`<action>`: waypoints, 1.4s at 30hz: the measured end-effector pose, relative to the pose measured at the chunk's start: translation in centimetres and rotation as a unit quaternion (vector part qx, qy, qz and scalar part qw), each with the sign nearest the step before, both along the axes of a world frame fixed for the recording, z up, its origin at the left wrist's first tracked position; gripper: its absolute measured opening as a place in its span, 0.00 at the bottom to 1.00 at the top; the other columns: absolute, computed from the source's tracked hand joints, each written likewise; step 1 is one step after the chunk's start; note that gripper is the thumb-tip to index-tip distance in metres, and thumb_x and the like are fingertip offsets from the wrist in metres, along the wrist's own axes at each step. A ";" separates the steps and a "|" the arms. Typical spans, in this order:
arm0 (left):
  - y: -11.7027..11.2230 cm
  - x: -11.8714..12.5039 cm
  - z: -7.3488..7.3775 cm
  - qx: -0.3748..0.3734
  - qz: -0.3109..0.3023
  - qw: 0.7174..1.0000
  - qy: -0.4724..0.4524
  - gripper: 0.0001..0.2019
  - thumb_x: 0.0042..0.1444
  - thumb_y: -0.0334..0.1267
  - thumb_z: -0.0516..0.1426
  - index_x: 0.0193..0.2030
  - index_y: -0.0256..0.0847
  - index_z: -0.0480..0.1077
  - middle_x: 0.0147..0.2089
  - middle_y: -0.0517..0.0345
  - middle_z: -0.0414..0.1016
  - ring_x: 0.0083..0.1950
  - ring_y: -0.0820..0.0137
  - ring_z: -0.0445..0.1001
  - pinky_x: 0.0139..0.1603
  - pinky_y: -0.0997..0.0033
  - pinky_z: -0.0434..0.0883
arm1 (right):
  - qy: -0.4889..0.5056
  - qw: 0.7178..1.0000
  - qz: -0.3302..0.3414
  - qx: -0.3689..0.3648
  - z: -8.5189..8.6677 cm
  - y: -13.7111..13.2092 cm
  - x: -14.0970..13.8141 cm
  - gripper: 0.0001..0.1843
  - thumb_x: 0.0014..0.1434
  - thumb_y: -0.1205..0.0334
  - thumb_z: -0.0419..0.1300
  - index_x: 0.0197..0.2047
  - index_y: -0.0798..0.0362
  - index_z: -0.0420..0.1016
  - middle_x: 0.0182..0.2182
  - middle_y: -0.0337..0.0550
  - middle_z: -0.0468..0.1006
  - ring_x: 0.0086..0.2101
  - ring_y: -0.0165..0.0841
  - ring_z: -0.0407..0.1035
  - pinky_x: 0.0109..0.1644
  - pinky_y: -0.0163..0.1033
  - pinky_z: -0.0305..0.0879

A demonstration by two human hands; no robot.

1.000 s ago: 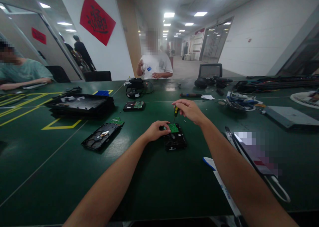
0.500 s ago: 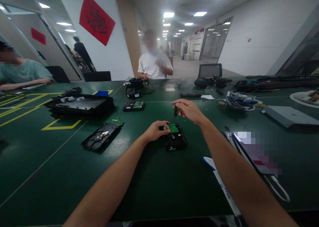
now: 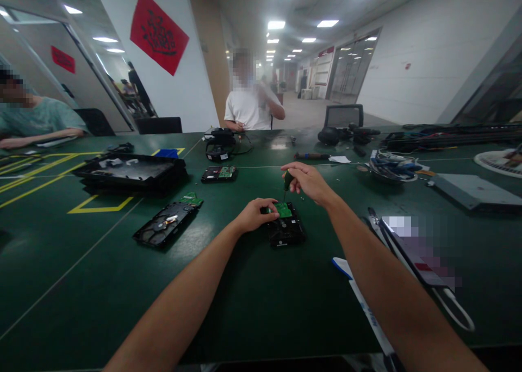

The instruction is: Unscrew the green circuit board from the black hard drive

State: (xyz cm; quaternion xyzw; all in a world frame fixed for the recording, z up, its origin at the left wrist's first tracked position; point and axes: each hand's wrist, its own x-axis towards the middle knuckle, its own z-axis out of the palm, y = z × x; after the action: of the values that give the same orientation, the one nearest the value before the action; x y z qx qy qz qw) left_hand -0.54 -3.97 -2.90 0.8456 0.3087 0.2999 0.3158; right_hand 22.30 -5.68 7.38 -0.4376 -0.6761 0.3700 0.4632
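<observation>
A black hard drive lies on the green table in front of me, its green circuit board facing up at the far end. My left hand grips the drive's left side, with its fingers over the edge of the board. Above the board, my right hand is closed around the dark green handle of a screwdriver. The screwdriver stands nearly upright, its thin shaft reaching down to the board. I cannot make out what its tip touches.
To the left lie a black drive casing with a loose green board, and black trays. Another hard drive sits farther back. Right are a bowl of cables, a grey metal box and a phone-like device. A person sits opposite.
The screwdriver handle has tilted slightly in my right hand's fingers. My left hand and the hard drive have stayed put. The person opposite has raised an arm.
</observation>
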 end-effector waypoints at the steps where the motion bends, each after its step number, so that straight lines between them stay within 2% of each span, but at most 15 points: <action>1: 0.0 0.0 0.0 0.000 0.001 1.000 0.000 0.08 0.57 0.43 0.65 0.41 0.44 0.80 0.61 0.51 0.77 0.60 0.56 0.75 0.66 0.53 0.63 | -0.011 1.000 -0.005 0.010 0.0 0.0 0.1 0.13 0.66 0.54 0.55 0.46 0.49 0.78 0.37 0.43 0.80 0.24 0.27 0.68 0.24 0.35 0.60; 5: 0.0 0.0 -0.1 -0.004 -0.001 1.000 0.000 0.08 0.57 0.42 0.66 0.41 0.43 0.80 0.61 0.50 0.77 0.61 0.55 0.75 0.66 0.52 0.63 | -0.049 0.996 -0.050 0.047 0.0 0.0 0.3 0.10 0.62 0.54 0.61 0.39 0.51 0.78 0.32 0.40 0.78 0.25 0.28 0.67 0.29 0.35 0.63; 7: 0.1 0.1 -0.1 -0.006 -0.005 1.000 -0.004 0.08 0.57 0.42 0.66 0.41 0.43 0.80 0.60 0.49 0.77 0.61 0.56 0.75 0.66 0.52 0.63 | -0.046 0.997 -0.055 0.042 0.1 -0.1 0.4 0.09 0.62 0.54 0.61 0.37 0.52 0.76 0.34 0.42 0.80 0.24 0.27 0.67 0.29 0.36 0.63; 10: 0.1 0.1 0.0 -0.009 -0.014 1.000 -0.013 0.07 0.58 0.41 0.65 0.41 0.42 0.80 0.59 0.49 0.78 0.62 0.56 0.74 0.67 0.53 0.63 | -0.031 0.999 -0.033 0.029 0.1 -0.1 0.3 0.11 0.64 0.53 0.59 0.39 0.51 0.77 0.40 0.44 0.83 0.22 0.25 0.65 0.26 0.36 0.61; 14: 0.0 0.1 0.1 -0.006 -0.008 1.000 -0.007 0.07 0.58 0.42 0.65 0.41 0.43 0.80 0.60 0.49 0.78 0.62 0.56 0.74 0.67 0.52 0.62 | -0.022 1.000 -0.003 0.005 0.1 -0.1 0.1 0.15 0.65 0.50 0.57 0.42 0.50 0.79 0.42 0.45 0.83 0.22 0.26 0.67 0.24 0.36 0.58; 19: -0.2 0.1 0.2 -0.006 -0.005 1.000 -0.004 0.08 0.58 0.43 0.65 0.41 0.43 0.80 0.60 0.50 0.77 0.62 0.57 0.74 0.66 0.53 0.63 | -0.026 1.000 0.009 0.003 0.3 -0.3 0.1 0.15 0.65 0.54 0.56 0.48 0.49 0.79 0.42 0.44 0.82 0.24 0.27 0.67 0.26 0.37 0.58; 22: -0.2 0.1 0.2 -0.008 -0.003 1.000 -0.003 0.08 0.58 0.43 0.65 0.41 0.42 0.80 0.60 0.49 0.77 0.62 0.56 0.74 0.66 0.53 0.63 | -0.052 0.998 -0.020 0.041 0.4 -0.4 0.1 0.12 0.63 0.53 0.60 0.42 0.51 0.79 0.36 0.42 0.80 0.26 0.28 0.66 0.30 0.37 0.62; 25: -0.1 0.1 0.1 -0.010 -0.007 1.000 -0.005 0.08 0.57 0.43 0.65 0.40 0.43 0.80 0.60 0.50 0.78 0.63 0.56 0.74 0.67 0.53 0.62 | -0.057 0.996 -0.054 0.041 0.5 -0.5 0.1 0.10 0.60 0.54 0.62 0.36 0.51 0.76 0.31 0.41 0.79 0.26 0.28 0.66 0.31 0.37 0.63; 30: 0.0 0.1 0.1 -0.012 -0.007 1.000 -0.005 0.08 0.57 0.43 0.65 0.40 0.43 0.80 0.60 0.50 0.78 0.63 0.56 0.74 0.68 0.51 0.62 | -0.035 0.999 -0.030 0.014 0.5 -0.6 0.0 0.12 0.64 0.51 0.59 0.39 0.50 0.75 0.40 0.45 0.83 0.22 0.25 0.64 0.25 0.36 0.59; 35: -0.1 0.1 0.2 -0.012 -0.006 1.000 0.002 0.07 0.58 0.43 0.65 0.40 0.44 0.80 0.60 0.50 0.77 0.62 0.56 0.74 0.67 0.51 0.63 | -0.002 1.000 -0.008 -0.021 0.4 -0.4 0.0 0.15 0.65 0.53 0.54 0.46 0.51 0.78 0.42 0.47 0.83 0.23 0.27 0.68 0.22 0.35 0.58; 37: -0.1 0.1 0.2 -0.011 -0.005 1.000 0.003 0.08 0.58 0.43 0.65 0.41 0.44 0.80 0.61 0.50 0.77 0.62 0.56 0.75 0.67 0.52 0.63 | -0.005 1.000 -0.008 -0.014 0.4 -0.3 0.1 0.15 0.64 0.54 0.55 0.47 0.50 0.79 0.42 0.46 0.82 0.24 0.27 0.67 0.23 0.35 0.58; 42: 0.0 0.1 0.0 -0.007 -0.004 1.000 -0.001 0.08 0.58 0.43 0.65 0.41 0.43 0.80 0.60 0.50 0.78 0.62 0.56 0.75 0.67 0.52 0.62 | -0.048 0.997 -0.057 0.021 0.4 -0.4 0.2 0.11 0.61 0.53 0.61 0.37 0.51 0.77 0.33 0.42 0.80 0.25 0.28 0.66 0.26 0.35 0.60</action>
State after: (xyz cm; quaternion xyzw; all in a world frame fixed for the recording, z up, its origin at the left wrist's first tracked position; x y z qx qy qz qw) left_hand -0.47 -3.95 -2.87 0.8445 0.3070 0.2970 0.3232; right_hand 22.45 -6.11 7.82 -0.4831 -0.6792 0.3071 0.4593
